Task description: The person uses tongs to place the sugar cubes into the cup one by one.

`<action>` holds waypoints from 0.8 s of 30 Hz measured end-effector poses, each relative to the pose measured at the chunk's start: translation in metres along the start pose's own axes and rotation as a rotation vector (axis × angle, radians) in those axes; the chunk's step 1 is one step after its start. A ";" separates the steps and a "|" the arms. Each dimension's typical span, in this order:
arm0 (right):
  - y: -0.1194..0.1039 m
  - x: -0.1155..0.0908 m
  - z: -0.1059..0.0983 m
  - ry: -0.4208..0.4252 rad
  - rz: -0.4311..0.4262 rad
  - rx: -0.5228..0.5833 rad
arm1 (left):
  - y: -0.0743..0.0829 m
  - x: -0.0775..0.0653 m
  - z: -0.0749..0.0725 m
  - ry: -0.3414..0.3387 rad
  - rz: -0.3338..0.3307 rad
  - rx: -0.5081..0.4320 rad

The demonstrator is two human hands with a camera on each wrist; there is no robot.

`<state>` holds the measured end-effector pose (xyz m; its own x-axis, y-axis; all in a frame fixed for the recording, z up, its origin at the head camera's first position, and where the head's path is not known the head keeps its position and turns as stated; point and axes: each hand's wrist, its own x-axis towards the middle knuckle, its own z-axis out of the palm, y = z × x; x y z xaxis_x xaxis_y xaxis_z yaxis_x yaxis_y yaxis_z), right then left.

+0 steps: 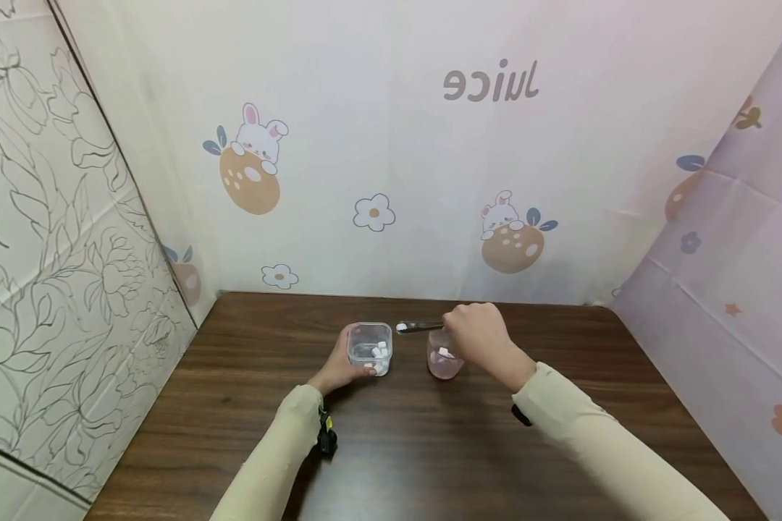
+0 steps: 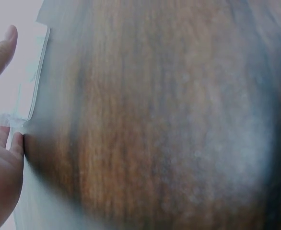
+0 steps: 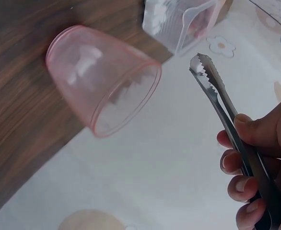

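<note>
My left hand (image 1: 337, 366) holds a clear square plastic container (image 1: 368, 330) from its left side, thumb along the front. Several small white cubes (image 1: 379, 352) lie inside, mostly toward its right. In my right hand (image 1: 485, 337) is a pair of metal tongs (image 3: 223, 103) with toothed tips, pinched between thumb and fingers. A white cube (image 3: 196, 63) sits between the tips, which point left toward the container and are above table height. Just below the right hand stands a translucent pink cup (image 1: 444, 369), with white pieces (image 3: 86, 60) inside it.
Both containers stand on a dark wood-grain table (image 1: 391, 449). A printed curtain (image 1: 391, 145) with rabbits and flowers hangs behind the table's back edge. Patterned sheets flank the left and right sides. A dark band with a small device (image 1: 326, 438) is on the left wrist.
</note>
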<state>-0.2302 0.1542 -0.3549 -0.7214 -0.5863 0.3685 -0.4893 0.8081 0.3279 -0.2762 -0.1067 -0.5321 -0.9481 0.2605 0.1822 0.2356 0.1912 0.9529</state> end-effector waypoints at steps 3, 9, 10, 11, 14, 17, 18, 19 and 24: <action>0.007 -0.005 -0.004 0.004 0.024 0.009 | 0.000 0.000 0.000 -0.003 -0.002 0.014; 0.020 -0.015 -0.011 0.038 0.045 0.006 | 0.001 0.001 -0.001 -0.006 -0.010 0.040; 0.022 -0.017 -0.012 0.041 0.049 0.008 | 0.000 0.001 -0.002 -0.004 -0.012 0.045; 0.024 -0.018 -0.014 0.038 0.053 0.011 | 0.000 0.001 -0.001 -0.004 -0.017 0.048; 0.030 -0.023 -0.016 0.020 0.068 0.018 | -0.001 0.001 -0.001 0.001 -0.025 0.050; 0.036 -0.029 -0.015 -0.006 0.087 0.021 | -0.001 0.001 0.000 0.001 -0.033 0.046; 0.037 -0.030 -0.015 -0.017 0.093 0.020 | -0.001 0.001 0.000 0.001 -0.032 0.043; 0.039 -0.032 -0.014 -0.027 0.097 0.019 | -0.001 0.001 0.000 0.002 -0.033 0.041; 0.044 -0.040 -0.013 -0.055 0.099 0.013 | -0.002 0.000 0.001 0.007 -0.033 0.037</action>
<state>-0.2162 0.2128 -0.3439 -0.7920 -0.5002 0.3502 -0.4207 0.8627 0.2807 -0.2766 -0.1064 -0.5344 -0.9570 0.2471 0.1521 0.2113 0.2342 0.9489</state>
